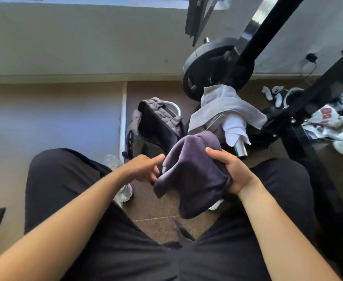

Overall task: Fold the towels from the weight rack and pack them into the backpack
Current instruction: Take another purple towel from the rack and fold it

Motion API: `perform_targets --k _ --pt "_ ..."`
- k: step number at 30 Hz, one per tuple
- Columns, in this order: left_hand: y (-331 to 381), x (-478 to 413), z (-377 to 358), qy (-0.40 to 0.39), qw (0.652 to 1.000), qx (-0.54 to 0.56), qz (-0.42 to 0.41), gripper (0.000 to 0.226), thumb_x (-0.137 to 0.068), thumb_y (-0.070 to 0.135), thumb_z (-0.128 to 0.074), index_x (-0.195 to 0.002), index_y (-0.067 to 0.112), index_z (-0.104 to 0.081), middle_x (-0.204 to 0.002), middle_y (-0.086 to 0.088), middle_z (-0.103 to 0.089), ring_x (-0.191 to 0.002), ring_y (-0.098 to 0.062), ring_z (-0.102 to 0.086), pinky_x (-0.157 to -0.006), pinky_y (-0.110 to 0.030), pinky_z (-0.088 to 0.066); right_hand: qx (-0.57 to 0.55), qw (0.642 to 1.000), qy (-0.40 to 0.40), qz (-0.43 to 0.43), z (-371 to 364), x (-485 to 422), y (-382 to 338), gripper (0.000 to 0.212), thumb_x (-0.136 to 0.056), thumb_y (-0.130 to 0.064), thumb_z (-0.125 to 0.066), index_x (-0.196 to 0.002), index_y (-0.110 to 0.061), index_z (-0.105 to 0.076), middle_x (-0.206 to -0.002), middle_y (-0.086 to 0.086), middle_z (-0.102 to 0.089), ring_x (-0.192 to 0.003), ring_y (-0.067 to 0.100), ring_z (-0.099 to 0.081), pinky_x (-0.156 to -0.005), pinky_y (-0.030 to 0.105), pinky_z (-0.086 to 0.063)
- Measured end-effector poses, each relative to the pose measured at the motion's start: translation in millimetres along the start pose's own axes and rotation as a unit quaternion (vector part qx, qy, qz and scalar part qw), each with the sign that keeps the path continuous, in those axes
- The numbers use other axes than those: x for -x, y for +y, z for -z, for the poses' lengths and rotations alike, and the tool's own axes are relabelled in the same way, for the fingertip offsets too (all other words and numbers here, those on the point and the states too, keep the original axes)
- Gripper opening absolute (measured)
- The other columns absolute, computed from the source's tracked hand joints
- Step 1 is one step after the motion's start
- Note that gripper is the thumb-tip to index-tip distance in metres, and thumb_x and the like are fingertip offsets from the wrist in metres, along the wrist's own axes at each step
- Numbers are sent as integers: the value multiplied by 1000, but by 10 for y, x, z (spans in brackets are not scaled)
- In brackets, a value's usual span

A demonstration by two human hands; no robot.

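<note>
A purple towel (190, 175), bunched and partly folded, hangs between my knees. My right hand (232, 171) grips its right side. My left hand (146, 169) touches its left edge with the fingers pinching a fold. Just beyond the towel the grey backpack (158, 122) stands open on the floor, its dark inside showing. A grey towel (225, 107) and a white towel (234, 126) drape over the chrome peg of the black weight rack (268, 45) to the right of the backpack.
A black weight plate (211, 67) hangs on the rack behind the towels. White sneakers and clothes (337, 126) lie on the floor at right. A plastic water bottle (113, 162) lies by my left knee. A grey wall runs along the back.
</note>
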State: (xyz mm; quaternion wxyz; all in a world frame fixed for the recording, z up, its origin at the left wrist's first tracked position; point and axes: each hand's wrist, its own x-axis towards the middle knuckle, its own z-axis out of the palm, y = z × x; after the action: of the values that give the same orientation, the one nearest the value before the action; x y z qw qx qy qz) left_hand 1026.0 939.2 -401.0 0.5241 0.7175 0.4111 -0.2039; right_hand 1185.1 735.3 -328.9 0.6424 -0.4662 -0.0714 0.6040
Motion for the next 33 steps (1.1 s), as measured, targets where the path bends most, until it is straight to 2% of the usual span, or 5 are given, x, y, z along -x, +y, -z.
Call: perform_targets --k 7,17,21,27,33 --pt "-10 -16 -348 -145 954 177 -193 35 -96 3 -55 -125 15 -69 -123 -6 -71 -107 -12 -59 -101 -40 -48 -47 999 -15 -15 46 60 -3 32 -75 -20 -74 -101 0 -77 -96 16 -76 -88 24 -75 -79 30 -60" --pt "85 156 -287 -275 904 210 -252 50 -95 10 -66 -143 14 -53 -138 0 -64 -130 -13 -57 -109 -32 -46 -98 994 -30 20 -10 57 -35 38 -67 -25 -80 -97 -2 -80 -97 16 -78 -94 26 -76 -78 32 -61" --pt "81 127 -224 -235 873 336 -264 61 -90 5 -65 -147 6 -43 -133 -18 -59 -126 -34 -55 -110 -56 -41 -68 998 -17 -2 10 18 0 39 -69 -23 -82 -102 -1 -79 -103 16 -77 -99 26 -74 -81 32 -60" --pt "69 121 -58 -83 881 399 -241 22 -90 25 -68 -107 17 -78 -96 -9 -74 -83 -20 -69 -76 -36 -54 5 994 100 35 95 -182 100 53 -92 -26 -67 -134 5 -58 -132 26 -63 -125 36 -60 -104 41 -51" --pt "-102 87 241 108 903 346 -232 43 -70 54 -85 -97 21 -82 -92 -10 -78 -94 -31 -70 -89 -47 -55 115 935 317 107 179 -333 152 26 -92 -30 -71 -86 -4 -73 -94 20 -74 -96 29 -69 -95 36 -52"
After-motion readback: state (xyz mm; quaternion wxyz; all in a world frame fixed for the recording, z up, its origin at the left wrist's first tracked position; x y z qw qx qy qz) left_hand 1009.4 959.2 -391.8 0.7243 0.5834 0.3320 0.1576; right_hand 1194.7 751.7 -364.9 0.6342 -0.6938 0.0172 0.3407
